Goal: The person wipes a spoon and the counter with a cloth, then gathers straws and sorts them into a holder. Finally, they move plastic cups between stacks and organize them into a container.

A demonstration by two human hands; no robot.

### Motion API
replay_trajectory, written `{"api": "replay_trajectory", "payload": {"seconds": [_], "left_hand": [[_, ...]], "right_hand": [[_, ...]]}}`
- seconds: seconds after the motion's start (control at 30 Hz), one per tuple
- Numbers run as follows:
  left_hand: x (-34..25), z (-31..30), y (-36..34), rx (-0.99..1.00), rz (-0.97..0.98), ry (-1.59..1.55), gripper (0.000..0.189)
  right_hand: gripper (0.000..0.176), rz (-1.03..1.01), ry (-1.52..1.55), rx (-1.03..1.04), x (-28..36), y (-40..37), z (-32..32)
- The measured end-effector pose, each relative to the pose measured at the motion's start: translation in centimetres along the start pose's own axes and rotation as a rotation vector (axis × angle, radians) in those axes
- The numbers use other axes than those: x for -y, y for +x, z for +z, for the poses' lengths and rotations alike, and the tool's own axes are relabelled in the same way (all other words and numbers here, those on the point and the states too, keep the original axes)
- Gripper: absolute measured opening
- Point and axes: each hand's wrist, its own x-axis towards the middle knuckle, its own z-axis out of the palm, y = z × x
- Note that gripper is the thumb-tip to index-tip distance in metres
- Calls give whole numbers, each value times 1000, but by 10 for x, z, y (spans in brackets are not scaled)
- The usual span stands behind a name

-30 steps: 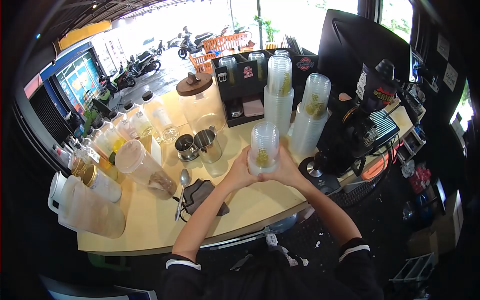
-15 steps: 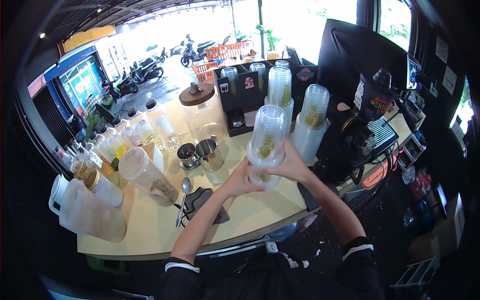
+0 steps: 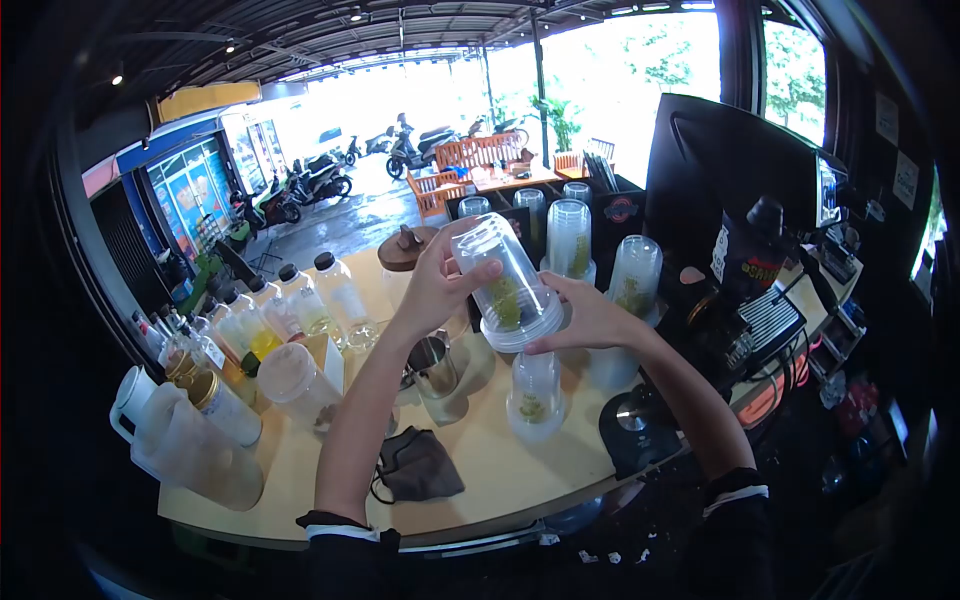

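A nested stack of clear plastic cups [image 3: 508, 290] with green print is held upside down and tilted in the air. My left hand [image 3: 438, 288] grips its upper side, the thumb lying across the plastic. My right hand [image 3: 590, 312] holds it near the rims on the right. Directly below, an upside-down clear cup [image 3: 535, 398] with the same print stands on the counter. Behind my right hand are two more upside-down cup stacks [image 3: 570, 238], [image 3: 634, 275]. A metal cup [image 3: 433, 362] stands left of the lower cup, partly behind my left forearm.
A dark cloth pouch [image 3: 420, 465] lies on the wooden counter [image 3: 500, 485]. To the left stand a pitcher [image 3: 195, 450], a lidded clear jar [image 3: 295, 380] and several bottles [image 3: 340, 295]. A digital scale [image 3: 637, 425] sits at the right edge, near a black machine [image 3: 735, 320].
My hands have lifted the cup stack and tilted it, and my left hand has moved up its side. A cup standing on the counter now shows below. The view has tipped upward.
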Motion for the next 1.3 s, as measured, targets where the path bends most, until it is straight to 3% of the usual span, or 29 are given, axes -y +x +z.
{"api": "replay_trajectory", "payload": {"seconds": [0.03, 0.1, 0.23, 0.37, 0.5, 0.63, 0.67, 0.83, 1.03, 1.07, 1.3], "left_hand": [[0, -3, 7, -2, 8, 7, 73], [-5, -12, 23, -128, 121, 23, 69], [-12, -34, 66, -427, 313, 444, 71], [29, -61, 126, -461, 394, 608, 77], [69, -79, 169, -333, 334, 682, 79], [89, -78, 182, -334, 277, 790, 79], [94, -76, 183, -334, 234, 762, 73], [112, -84, 190, -248, 167, 682, 77], [114, -88, 189, -219, 67, 969, 81], [113, -84, 186, -202, -25, 893, 83], [158, -89, 181, -142, -152, 891, 84]], "right_hand": [[85, -10, -4, -2, -4, 4, -1], [86, -126, -86, -246, -15, 15, -1], [74, -42, -28, -355, -31, 25, -10], [67, -111, -126, -263, -39, 22, -6], [59, -210, -132, -189, -36, 10, -6], [55, -256, -178, -175, -45, 4, -10], [55, -252, -177, -175, -47, 2, -11], [51, -228, -158, -134, -48, -1, -15], [49, -247, -164, -140, -50, 2, -12], [49, -249, -165, -140, -50, 3, -11], [47, -267, -166, -108, -56, 1, -6]]}}
